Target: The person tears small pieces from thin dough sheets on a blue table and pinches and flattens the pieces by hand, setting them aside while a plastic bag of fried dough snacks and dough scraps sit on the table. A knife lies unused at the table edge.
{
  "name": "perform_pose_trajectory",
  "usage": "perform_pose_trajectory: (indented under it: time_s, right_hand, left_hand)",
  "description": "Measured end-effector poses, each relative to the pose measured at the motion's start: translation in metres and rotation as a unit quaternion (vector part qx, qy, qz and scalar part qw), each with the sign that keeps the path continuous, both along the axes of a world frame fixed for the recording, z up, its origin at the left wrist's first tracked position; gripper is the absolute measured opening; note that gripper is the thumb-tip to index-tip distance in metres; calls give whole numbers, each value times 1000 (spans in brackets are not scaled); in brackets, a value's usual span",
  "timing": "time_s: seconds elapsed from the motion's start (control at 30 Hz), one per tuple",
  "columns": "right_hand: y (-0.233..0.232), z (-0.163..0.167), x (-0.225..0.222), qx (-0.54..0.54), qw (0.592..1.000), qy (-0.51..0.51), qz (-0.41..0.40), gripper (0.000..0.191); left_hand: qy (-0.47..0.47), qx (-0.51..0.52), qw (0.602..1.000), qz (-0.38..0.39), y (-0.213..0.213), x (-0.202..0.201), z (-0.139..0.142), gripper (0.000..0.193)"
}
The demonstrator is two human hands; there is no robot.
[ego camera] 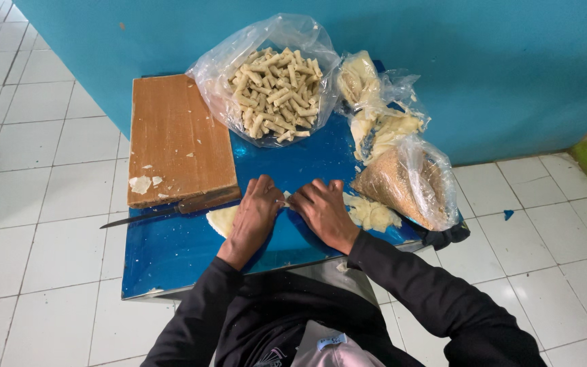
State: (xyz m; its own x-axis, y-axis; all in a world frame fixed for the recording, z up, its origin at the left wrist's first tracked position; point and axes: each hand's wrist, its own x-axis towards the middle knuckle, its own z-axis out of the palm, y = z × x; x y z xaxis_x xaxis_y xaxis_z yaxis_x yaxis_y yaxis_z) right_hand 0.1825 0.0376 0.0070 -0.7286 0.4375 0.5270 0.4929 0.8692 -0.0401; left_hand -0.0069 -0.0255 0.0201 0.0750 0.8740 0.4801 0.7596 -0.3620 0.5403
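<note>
My left hand (253,214) and my right hand (322,211) lie side by side, palms down, on a low blue table (171,251). Their fingertips meet over a small pale piece of dough (285,198) that is mostly hidden under them. A thin round sheet of dough (222,219) peeks out from under my left hand. A heap of pale dough (373,214) lies just right of my right hand.
A wooden cutting board (178,136) sits at the table's left, a knife (164,212) along its near edge. Behind are an open plastic bag of several rolled dough sticks (276,92), a bag of pale dough (375,109) and a bag of breadcrumbs (405,183). White floor tiles surround the table.
</note>
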Motion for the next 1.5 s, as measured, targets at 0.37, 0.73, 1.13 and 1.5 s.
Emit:
perform_pose_trajectory:
  time_s: [0.37, 0.73, 1.13, 1.5]
  right_hand:
    - [-5, -2, 8, 34, 999, -1, -18, 24]
    - [12, -5, -2, 8, 999, -12, -43, 37]
    - [22, -11, -12, 33, 999, 7, 41, 24]
    - [37, -17, -25, 55, 998, -29, 21, 22]
  left_hand:
    - [84, -20, 994, 59, 1, 4, 4, 14]
    - [94, 4, 992, 84, 6, 4, 2, 22]
    - [115, 14, 945, 306, -48, -17, -8, 21]
    - [55, -32, 919, 388, -73, -15, -11, 34]
